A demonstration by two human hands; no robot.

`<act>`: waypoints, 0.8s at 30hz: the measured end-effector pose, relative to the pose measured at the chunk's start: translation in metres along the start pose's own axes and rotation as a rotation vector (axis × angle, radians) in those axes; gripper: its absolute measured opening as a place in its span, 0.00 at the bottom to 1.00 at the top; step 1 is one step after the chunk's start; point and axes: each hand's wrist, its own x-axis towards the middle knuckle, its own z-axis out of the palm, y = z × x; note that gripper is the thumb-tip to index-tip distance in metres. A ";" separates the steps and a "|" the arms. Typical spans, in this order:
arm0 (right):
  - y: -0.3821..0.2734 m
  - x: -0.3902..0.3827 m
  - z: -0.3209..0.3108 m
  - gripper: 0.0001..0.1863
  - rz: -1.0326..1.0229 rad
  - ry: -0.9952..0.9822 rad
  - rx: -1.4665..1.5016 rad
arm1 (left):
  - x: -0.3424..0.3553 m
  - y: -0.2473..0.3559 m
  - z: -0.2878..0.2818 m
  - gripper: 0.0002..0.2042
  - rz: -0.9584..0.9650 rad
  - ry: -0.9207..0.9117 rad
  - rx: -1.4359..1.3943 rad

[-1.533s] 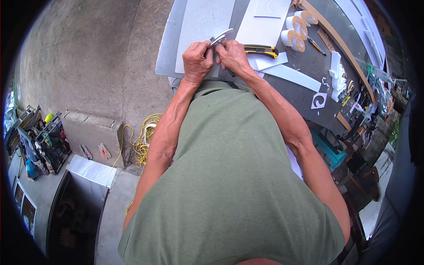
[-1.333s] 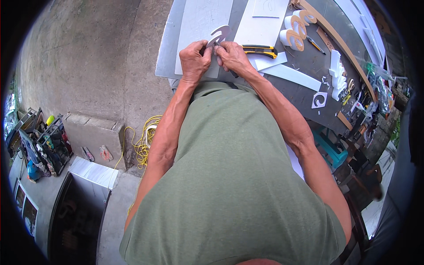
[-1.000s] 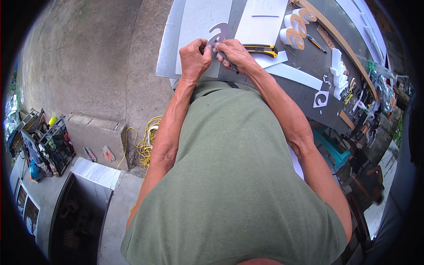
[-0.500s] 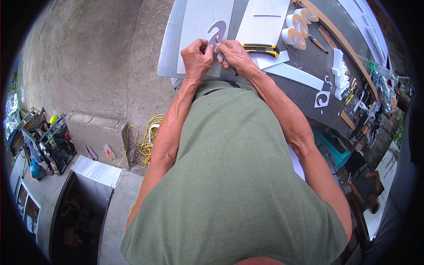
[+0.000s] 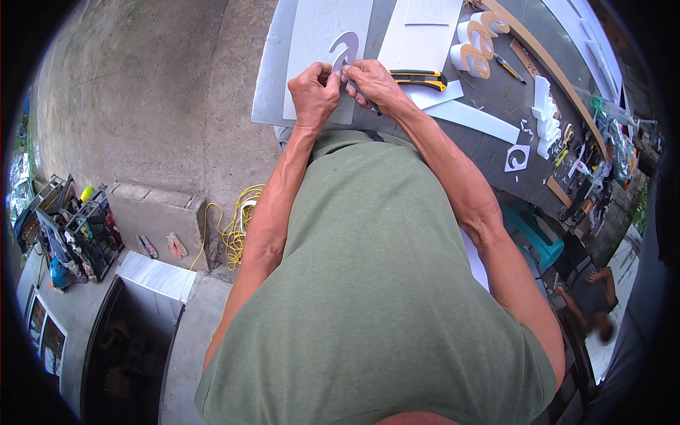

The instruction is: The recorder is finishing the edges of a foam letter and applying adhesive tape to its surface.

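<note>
Over the table's front edge, my left hand is closed, pinching the lower end of a flat, pale grey, hook-shaped cutout between thumb and fingers. My right hand is closed round a slim dark grey tool whose tip meets the cutout near my left fingertips. Its exact kind is hidden by my fingers. Beneath both hands lies a grey board with faint lines on it. Beside my right hand rests a yellow and black utility knife.
On the dark table lie white strips, curved white-and-tan pieces, a pen-like yellow and black tool, scissors and scraps. A teal stool stands right, near another person. Yellow cord coils on the floor.
The hook-shaped cutout and both my hands have shifted very slightly left. My grip on the cutout and the tool looks the same.
</note>
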 end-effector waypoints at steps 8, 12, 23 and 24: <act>-0.006 -0.011 -0.001 0.17 0.046 -0.035 0.029 | 0.000 0.000 0.000 0.05 0.016 -0.004 0.010; -0.002 -0.020 -0.009 0.16 0.058 -0.061 0.048 | -0.004 -0.004 0.000 0.06 0.018 -0.011 -0.023; -0.013 -0.022 -0.016 0.17 0.000 0.001 0.007 | 0.003 0.004 -0.009 0.08 -0.244 -0.117 -0.205; -0.014 -0.022 -0.016 0.17 -0.003 -0.008 -0.017 | 0.003 0.004 -0.009 0.08 -0.237 -0.112 -0.212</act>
